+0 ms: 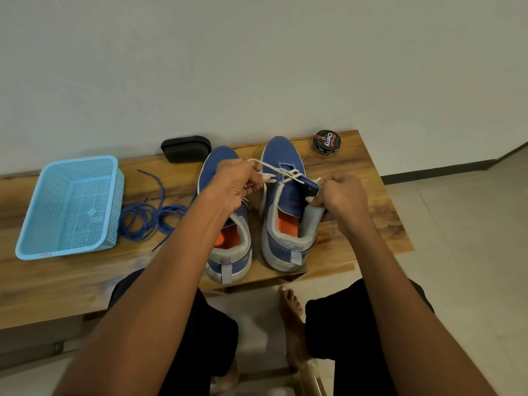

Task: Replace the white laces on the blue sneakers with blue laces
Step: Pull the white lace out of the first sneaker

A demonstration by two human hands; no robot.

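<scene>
On the wooden table [357, 178], both blue sneakers [285, 207] stand heels toward you near the front edge — bare wood lies to their right, the blue laces [148, 215] and basket [71, 207] to their left. Your left hand [234, 184] pinches the white lace [274, 170] pulled taut; your right hand [340, 195] grips the right sneaker's tongue.
</scene>
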